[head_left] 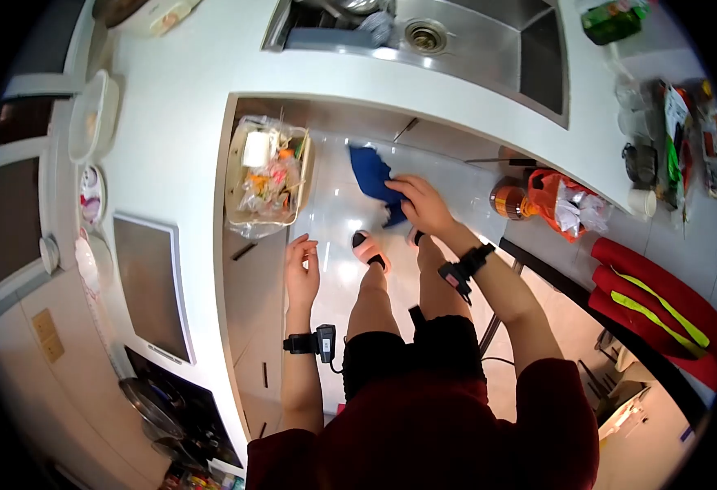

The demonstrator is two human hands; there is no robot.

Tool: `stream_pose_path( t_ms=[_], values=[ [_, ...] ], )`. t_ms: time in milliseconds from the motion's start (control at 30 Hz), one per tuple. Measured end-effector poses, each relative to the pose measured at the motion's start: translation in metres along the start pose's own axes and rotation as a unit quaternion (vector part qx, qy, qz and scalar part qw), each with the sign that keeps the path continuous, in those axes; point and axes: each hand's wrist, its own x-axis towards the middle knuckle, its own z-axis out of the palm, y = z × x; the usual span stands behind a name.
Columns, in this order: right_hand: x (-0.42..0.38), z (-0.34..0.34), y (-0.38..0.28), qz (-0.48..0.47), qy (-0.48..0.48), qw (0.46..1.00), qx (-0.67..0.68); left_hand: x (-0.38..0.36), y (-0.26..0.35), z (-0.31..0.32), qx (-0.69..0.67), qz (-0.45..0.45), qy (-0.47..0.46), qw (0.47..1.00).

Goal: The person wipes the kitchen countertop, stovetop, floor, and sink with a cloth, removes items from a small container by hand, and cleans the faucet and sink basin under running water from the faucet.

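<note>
A blue cloth [370, 171] hangs above the shiny floor tiles in front of the sink cabinet. My right hand [423, 204] pinches its edge, with the fingertips on the fabric. My left hand [302, 265] is held low on the left with loosely bent fingers and nothing visible in it. It is nearest to a lined trash bin [304, 192], full of wrappers and scraps, which stands against the left cabinet. Both wrists carry a black strapped device.
A steel sink [456, 69] is set into the white counter [203, 49] ahead. On the right are a brown bottle [508, 201], an orange bag [544, 189] and a red folded item [644, 298] with yellow strips. A stove [187, 408] is at lower left.
</note>
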Motion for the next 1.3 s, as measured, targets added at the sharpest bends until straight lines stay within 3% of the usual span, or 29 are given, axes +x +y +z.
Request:
stream_pose_path(
  t_ms=[67,133,333,400,467,533,600,633,667,700,733,800,900,967,1033,1167,1233,1267,1300],
  values=[
    [-0.023,0.023,-0.003,0.106,-0.023,0.983,0.151,-0.009,-0.017,0.008,-0.026,0.004,-0.036,0.999],
    [-0.041,0.034,-0.014,0.182,-0.083,0.964,0.173,-0.016,-0.023,0.019,-0.035,-0.001,-0.076,0.996],
    [-0.078,0.071,-0.008,0.226,-0.171,0.904,0.319,-0.035,-0.031,0.088,-0.038,0.007,-0.181,0.983],
    [-0.093,0.091,0.013,0.244,-0.043,0.89,0.384,-0.031,-0.04,0.112,-0.063,-0.079,-0.25,0.963],
    [-0.098,0.099,0.029,0.289,-0.047,0.885,0.361,-0.016,-0.039,0.129,-0.038,-0.105,-0.259,0.959],
    [-0.11,0.121,0.053,0.341,0.023,0.877,0.337,-0.004,-0.046,0.149,-0.013,-0.132,-0.267,0.955],
    [-0.122,0.142,0.076,0.378,0.027,0.853,0.36,0.004,-0.056,0.169,-0.042,-0.026,-0.229,0.972],
    [-0.127,0.153,0.087,0.418,0.051,0.81,0.408,0.006,-0.059,0.181,-0.059,0.012,-0.193,0.979],
    [-0.131,0.163,0.099,0.456,0.074,0.763,0.453,0.005,-0.062,0.189,-0.059,0.008,-0.192,0.98],
    [-0.135,0.17,0.115,0.45,0.064,0.761,0.463,0.006,-0.064,0.197,-0.072,0.012,-0.231,0.97],
    [-0.126,0.165,0.12,0.449,0.061,0.762,0.463,0.008,-0.07,0.204,-0.083,0.018,-0.267,0.96],
    [-0.114,0.153,0.134,0.447,-0.065,0.807,0.381,0.009,-0.09,0.218,-0.088,0.0,-0.286,0.954],
    [-0.118,0.174,0.207,0.402,-0.031,0.88,0.251,0.036,-0.137,0.22,-0.147,-0.078,-0.346,0.923],
    [-0.1,0.181,0.241,0.389,-0.022,0.904,0.175,0.05,-0.196,0.227,-0.11,-0.012,-0.229,0.967],
    [-0.077,0.201,0.271,0.391,-0.037,0.909,0.136,0.064,-0.255,0.215,-0.088,-0.054,-0.175,0.979],
    [-0.043,0.268,0.347,0.383,-0.101,0.913,0.092,0.075,-0.366,0.206,-0.041,-0.055,-0.137,0.988],
    [-0.015,0.289,0.362,0.386,-0.176,0.906,-0.014,0.077,-0.41,0.208,-0.013,-0.036,-0.141,0.989],
    [-0.008,0.307,0.378,0.382,-0.173,0.908,-0.014,0.083,-0.428,0.213,-0.011,-0.033,-0.138,0.99],
    [-0.003,0.325,0.395,0.34,-0.099,0.935,-0.025,0.087,-0.444,0.217,0.004,-0.043,-0.136,0.99]
  ],
)
